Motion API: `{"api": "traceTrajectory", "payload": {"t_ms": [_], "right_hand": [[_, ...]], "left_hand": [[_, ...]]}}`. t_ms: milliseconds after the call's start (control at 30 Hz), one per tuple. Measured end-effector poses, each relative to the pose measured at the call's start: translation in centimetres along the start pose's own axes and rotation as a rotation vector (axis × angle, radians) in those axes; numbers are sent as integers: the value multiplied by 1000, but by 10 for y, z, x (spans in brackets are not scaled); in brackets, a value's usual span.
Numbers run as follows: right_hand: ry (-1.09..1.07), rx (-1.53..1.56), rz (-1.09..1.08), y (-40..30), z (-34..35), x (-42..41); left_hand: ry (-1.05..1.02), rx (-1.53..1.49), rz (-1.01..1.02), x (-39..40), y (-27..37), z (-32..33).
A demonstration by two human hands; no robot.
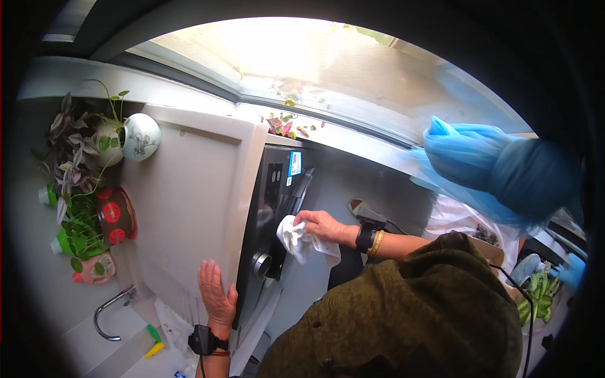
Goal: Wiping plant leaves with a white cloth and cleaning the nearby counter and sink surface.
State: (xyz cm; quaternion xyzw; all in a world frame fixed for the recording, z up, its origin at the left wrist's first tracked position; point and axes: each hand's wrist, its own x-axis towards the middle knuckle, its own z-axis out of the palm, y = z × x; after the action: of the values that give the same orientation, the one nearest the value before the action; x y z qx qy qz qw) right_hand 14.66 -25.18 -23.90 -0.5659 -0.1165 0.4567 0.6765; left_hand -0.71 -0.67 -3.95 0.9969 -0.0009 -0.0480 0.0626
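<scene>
My right hand (pixel 321 226) pinches a crumpled white cloth (pixel 295 238). The cloth hangs in front of a black built-in appliance (pixel 267 208); whether it touches the panel I cannot tell. This appliance has a round silver knob (pixel 261 263) and a sticker (pixel 295 163) near its far end. My left hand (pixel 216 294) rests palm down on the pale countertop (pixel 189 198), beside its front edge, and holds nothing. Both wrists carry black strapped devices, and a gold-coloured bracelet (pixel 376 243) circles the right one.
Potted plants (pixel 75 160), a white vase (pixel 142 137) and a pink bottle (pixel 97 268) line the counter's back. A curved faucet (pixel 101 316) stands at the sink. Blue sheer curtain (pixel 468 156) hangs knotted by the window. Cables trail from the wrist devices.
</scene>
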Motion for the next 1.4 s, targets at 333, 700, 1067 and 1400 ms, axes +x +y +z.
{"api": "traceTrajectory", "payload": {"t_ms": [333, 700, 1067, 1400], "right_hand": [[-54, -232, 60, -33, 26, -32], [-350, 15, -111, -107, 62, -40], [493, -917, -632, -143, -73, 35], [500, -991, -848, -182, -100, 149]], "left_hand": [[-10, -15, -33, 12, 23, -11], [-18, -337, 187, 45, 82, 14], [432, -192, -78, 59, 47, -19], [439, -110, -153, 64, 40, 2]]}}
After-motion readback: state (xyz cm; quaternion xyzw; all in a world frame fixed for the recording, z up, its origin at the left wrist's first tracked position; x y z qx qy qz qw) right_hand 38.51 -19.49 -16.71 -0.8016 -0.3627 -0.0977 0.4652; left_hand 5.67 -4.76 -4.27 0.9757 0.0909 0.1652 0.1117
